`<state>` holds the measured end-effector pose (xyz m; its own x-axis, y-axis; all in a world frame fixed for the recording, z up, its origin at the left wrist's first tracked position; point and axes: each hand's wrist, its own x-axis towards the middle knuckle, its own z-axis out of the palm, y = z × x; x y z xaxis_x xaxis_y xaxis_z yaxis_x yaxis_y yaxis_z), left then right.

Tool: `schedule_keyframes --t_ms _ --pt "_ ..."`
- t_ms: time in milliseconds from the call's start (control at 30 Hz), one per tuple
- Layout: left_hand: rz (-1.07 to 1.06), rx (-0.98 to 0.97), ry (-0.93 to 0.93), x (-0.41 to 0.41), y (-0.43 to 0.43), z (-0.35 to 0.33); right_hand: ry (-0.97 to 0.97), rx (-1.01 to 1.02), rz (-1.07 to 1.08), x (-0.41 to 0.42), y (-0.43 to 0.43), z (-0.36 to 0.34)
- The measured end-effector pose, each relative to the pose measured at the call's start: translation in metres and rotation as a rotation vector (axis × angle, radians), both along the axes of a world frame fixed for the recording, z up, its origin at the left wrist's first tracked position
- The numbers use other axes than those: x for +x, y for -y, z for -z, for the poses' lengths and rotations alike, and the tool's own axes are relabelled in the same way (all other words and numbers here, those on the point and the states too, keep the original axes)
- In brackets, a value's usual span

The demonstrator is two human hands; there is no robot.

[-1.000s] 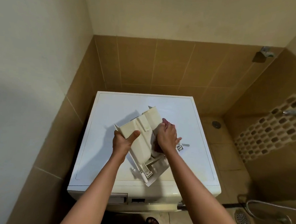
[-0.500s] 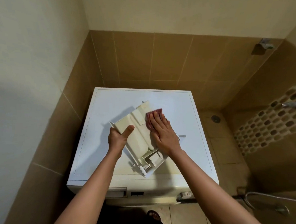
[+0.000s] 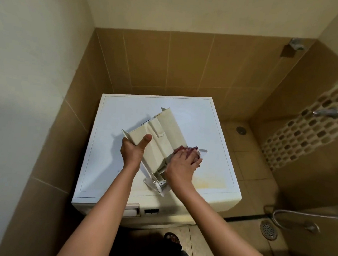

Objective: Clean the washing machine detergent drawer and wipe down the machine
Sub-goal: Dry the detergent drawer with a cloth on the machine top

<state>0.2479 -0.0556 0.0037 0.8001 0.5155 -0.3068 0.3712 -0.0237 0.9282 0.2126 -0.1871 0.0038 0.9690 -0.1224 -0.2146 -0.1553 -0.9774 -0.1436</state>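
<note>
A white washing machine (image 3: 125,112) stands in a tiled corner, seen from above, and the cream detergent drawer (image 3: 163,135) is out of it, propped on the lid near the middle of the frame. The drawer is tilted, its underside facing up. Its long axis runs from about 5 o'clock, where the near end touches the lid, up toward 12 o'clock. The left hand (image 3: 133,151) grips the drawer's corner at the 9 o'clock side, with the thumb laid across the upper face and the fingers hidden beneath. The right hand (image 3: 183,165) presses a reddish cloth (image 3: 182,148) against the drawer's 3 o'clock edge. Its fingers lie nearly straight over the cloth and point toward 2 o'clock, though the tips are blurred. A yellowish stain (image 3: 210,180) marks the lid at 4 o'clock from the drawer. On the machine's front, at 6 o'clock, the drawer slot (image 3: 132,209) shows. On the floor at 4 o'clock of the frame are a round floor drain (image 3: 268,230) and a metal hose (image 3: 298,214). A tap (image 3: 327,113) juts from the mosaic wall at 2 o'clock.
</note>
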Motion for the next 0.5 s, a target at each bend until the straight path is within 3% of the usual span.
schedule_keyframes --t_ms 333,500 --pt "0.072 0.028 -0.026 0.002 -0.005 -0.008 -0.024 -0.413 -0.280 -0.035 -0.026 -0.002" --pt "0.137 0.066 -0.025 0.001 -0.010 -0.008 0.033 -0.332 -0.448 -0.030 0.000 -0.001"
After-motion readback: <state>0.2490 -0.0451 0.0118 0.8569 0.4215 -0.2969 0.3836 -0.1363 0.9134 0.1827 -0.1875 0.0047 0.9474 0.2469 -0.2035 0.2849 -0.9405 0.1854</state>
